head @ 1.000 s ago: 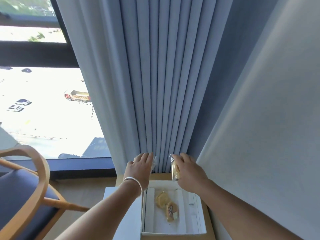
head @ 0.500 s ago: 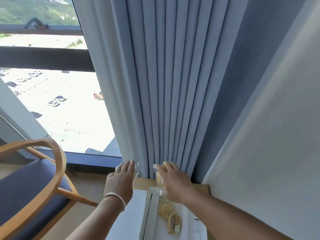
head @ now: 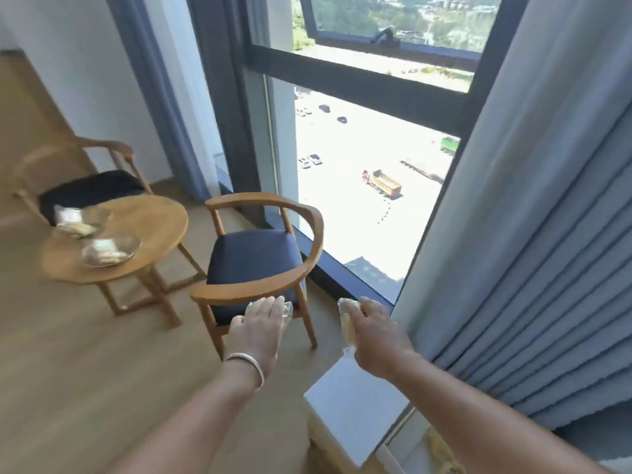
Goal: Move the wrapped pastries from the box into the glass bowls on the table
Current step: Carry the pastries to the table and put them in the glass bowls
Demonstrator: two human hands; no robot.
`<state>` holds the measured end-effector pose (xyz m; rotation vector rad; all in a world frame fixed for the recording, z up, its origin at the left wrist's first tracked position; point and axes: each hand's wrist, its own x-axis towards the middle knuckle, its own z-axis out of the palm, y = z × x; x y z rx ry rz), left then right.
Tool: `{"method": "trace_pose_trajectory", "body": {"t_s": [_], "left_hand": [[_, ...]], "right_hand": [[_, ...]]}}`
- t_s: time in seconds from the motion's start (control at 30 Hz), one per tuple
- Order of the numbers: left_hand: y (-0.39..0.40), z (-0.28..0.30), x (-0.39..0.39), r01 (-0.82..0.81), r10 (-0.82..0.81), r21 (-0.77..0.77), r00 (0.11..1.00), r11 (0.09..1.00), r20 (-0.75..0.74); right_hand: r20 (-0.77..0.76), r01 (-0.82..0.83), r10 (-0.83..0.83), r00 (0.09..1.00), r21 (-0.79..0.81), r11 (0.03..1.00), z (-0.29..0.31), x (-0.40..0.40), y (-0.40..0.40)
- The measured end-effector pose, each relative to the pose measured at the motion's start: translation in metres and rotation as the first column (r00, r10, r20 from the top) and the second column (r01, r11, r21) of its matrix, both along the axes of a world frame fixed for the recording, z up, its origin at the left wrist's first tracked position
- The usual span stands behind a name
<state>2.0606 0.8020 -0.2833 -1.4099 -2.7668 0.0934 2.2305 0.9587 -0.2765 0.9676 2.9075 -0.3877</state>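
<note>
No brand, label or writing is showing legibly on any item; the view is motion-blurred.

The left hand (head: 260, 328) is reaching forward, palm down, fingers lying close together over a wrapped pastry (head: 286, 308) whose clear wrapper is projecting past the fingertips. A bracelet (head: 247, 362) is sitting on that wrist. The right hand (head: 378, 336) is curling its fingers round a second wrapped pastry (head: 347, 325), held upright.

The box (head: 355, 415) is lying at lower right, its white lid open beside the curtain (head: 533, 251); a yellowish pastry (head: 441, 453) is showing inside.

Two glass bowls (head: 111, 251) are resting on the round wooden table (head: 150, 234) at left, well apart from both hands, each holding wrapped items. The near armchair (head: 260, 258) is standing between the hands and the table. A second armchair (head: 85, 183) is standing behind the table. The window (head: 359, 165) is showing vehicles far below.
</note>
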Motion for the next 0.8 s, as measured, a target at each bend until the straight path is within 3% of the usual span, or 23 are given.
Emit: {"method": "trace_pose_trajectory", "body": {"t_s": [0.17,0.37,0.6,0.8], "left_hand": [[-0.107,0.013,-0.069,-0.219,0.219,0.017,0.975,0.976,-0.037],[-0.246,0.025,-0.146,-0.428,0.43,0.052,0.903,0.902,-0.019],[-0.388,0.025,-0.207,-0.571,0.575,0.076,0.817,0.817,-0.048],[-0.462,0.022,-0.241,-0.649,0.653,0.101,0.757,0.754,-0.011]], "right_hand": [[-0.025,-0.218,0.218,0.976,0.003,0.976,0.016,-0.097,-0.078],[-0.058,-0.463,0.467,0.882,0.067,0.884,0.032,-0.212,-0.192],[-0.056,-0.607,0.612,0.789,0.089,0.79,0.04,-0.318,-0.309],[-0.038,-0.688,0.693,0.72,0.089,0.72,0.043,-0.379,-0.381]]}}
